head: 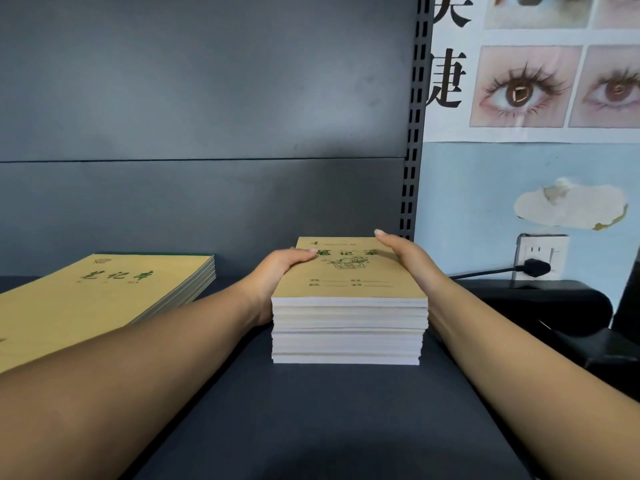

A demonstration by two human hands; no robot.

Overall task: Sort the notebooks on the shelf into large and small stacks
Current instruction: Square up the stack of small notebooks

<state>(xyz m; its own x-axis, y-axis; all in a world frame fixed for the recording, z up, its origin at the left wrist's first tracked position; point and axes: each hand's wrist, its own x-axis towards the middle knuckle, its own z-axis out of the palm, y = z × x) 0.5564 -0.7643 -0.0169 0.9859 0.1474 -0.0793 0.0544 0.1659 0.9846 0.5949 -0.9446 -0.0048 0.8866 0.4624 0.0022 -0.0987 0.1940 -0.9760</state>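
Both hands square up the small stack at mid-shelf, with the large stack parked at the left.

Starting at your left, the large stack lies flat against the back panel, its near end running out of view, likely set wide so the sizes stay apart. A bare strip of shelf separates it from the small stack. Your left hand presses the small stack's left side, thumb laid over the top cover; whether its fingers curl behind, you cannot tell. Your right hand lies flat along the right side, fingers straight, so the pair seems to clamp the edges true. The lower notebooks sit slightly inset. Just right stands the slotted upright, so room there is tight; the open room is toward you and leftward.
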